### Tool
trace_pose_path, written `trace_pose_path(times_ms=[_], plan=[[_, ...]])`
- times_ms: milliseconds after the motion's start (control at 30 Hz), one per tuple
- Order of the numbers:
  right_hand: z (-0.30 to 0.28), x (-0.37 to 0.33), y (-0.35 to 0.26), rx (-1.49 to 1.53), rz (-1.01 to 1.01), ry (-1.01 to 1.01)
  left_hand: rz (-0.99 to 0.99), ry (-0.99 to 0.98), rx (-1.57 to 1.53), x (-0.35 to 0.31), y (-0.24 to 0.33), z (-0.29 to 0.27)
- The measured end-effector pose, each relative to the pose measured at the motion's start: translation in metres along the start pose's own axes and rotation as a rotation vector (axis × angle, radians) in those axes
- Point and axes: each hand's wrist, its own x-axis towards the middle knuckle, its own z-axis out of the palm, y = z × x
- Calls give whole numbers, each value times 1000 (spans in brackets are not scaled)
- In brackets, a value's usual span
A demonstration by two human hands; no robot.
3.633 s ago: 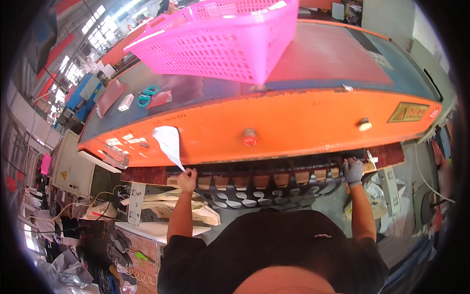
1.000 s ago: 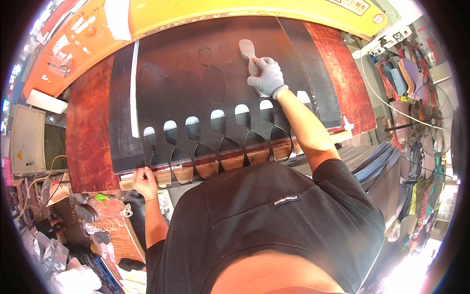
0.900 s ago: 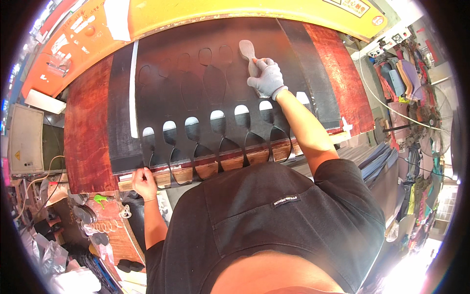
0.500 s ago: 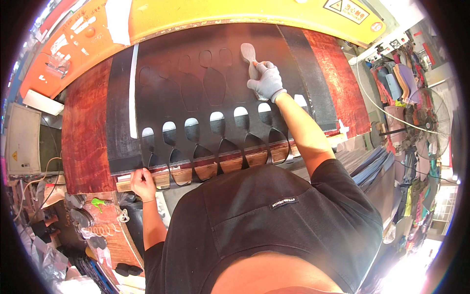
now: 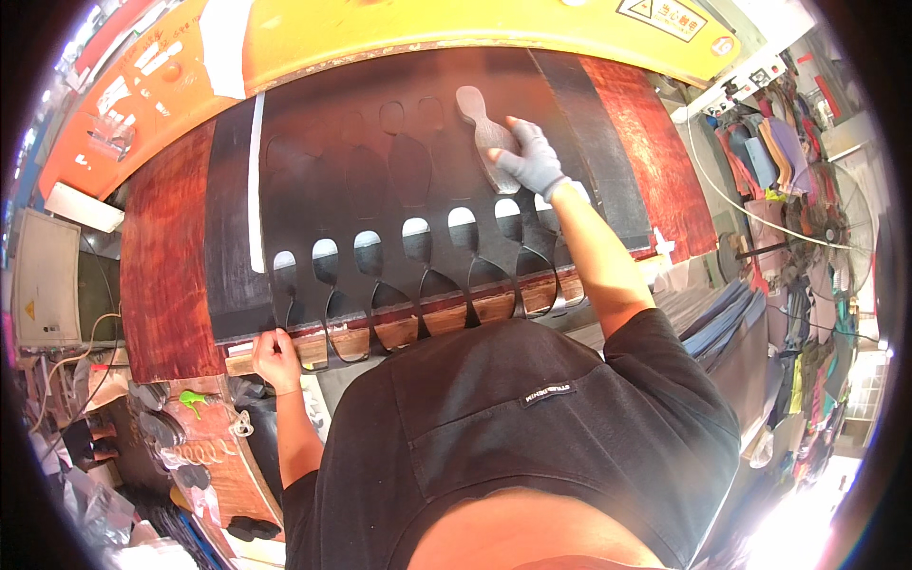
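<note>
One grey sole-shaped piece [image 5: 486,133] lay toward the far right corner of the black sheet [image 5: 328,209], long axis far-to-near, mostly left of the nearer, finger-spread right hand [image 5: 536,163], while the left hand [image 5: 275,361] curled at the near left corner, hold unclear.

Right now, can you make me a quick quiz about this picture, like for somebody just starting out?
1. Which hand wears the grey glove?
2. True or false: the grey sole-shaped piece lies to the right of the long white strip.
3. The bare left hand is nearest which corner of the black sheet? A) far right B) near left C) far left

Key: 1. The right hand. 2. True. 3. B.
</note>
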Motion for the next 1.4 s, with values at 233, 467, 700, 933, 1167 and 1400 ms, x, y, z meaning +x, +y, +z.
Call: trace_pose_path(times_ms=[233, 467, 700, 933, 1167, 1400], plan=[[-82, -121, 62, -282, 34, 300, 7, -24, -7, 9, 2, 0], [-67, -156, 110, -291, 273, 519, -8, -40, 55, 51, -4, 24], [-25, -33, 92, -328, 370, 419, -69, -85, 126, 165, -43, 77], [-42, 137, 74, 259, 90, 460, -128, -177, 144, 252, -65, 143], [-35, 210, 98, 606, 137, 334, 60, -101, 74, 333, -78, 200], [28, 138, 140, -477, 197, -5, -80, -142, 257, 350, -88, 204]])
